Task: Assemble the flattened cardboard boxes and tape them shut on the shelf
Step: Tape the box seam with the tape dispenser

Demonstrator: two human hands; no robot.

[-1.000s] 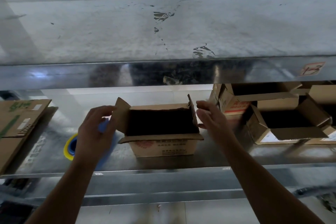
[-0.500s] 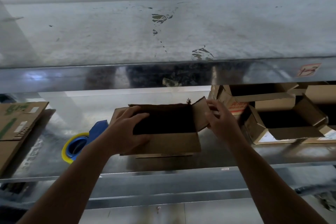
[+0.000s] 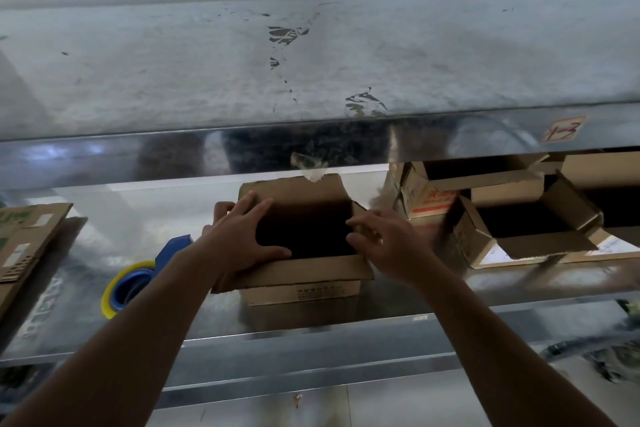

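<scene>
Cardboard box (image 3: 304, 282), brown and erected, stands upright at the middle of the lower metal shelf (image 3: 485, 302), close to its near edge. Its top is open: the far flap (image 3: 294, 187) stands up, the near flap (image 3: 301, 272) is folded outward over the printed front wall, and the interior is dark, so any contents cannot be made out. Left hand (image 3: 242, 239) lies flat with fingers spread over the left side flap, pressing it inward across the opening. Right hand (image 3: 384, 239) rests with bent fingers on the right side flap (image 3: 360, 210), which tilts in toward the opening; neither hand encloses anything. Tape dispenser (image 3: 133, 279), blue with a yellow-rimmed roll, lies on the shelf just left of the box, partly behind the left forearm. Flattened cardboard (image 3: 24, 239) lies at the far left edge of the shelf. Open boxes (image 3: 519, 229), several, crowd the right end of the shelf with flaps spread, their insides dark. Upper shelf (image 3: 311, 73), scuffed metal, spans the scene above, with a small handwritten label (image 3: 564, 128) on its front lip at right.
</scene>
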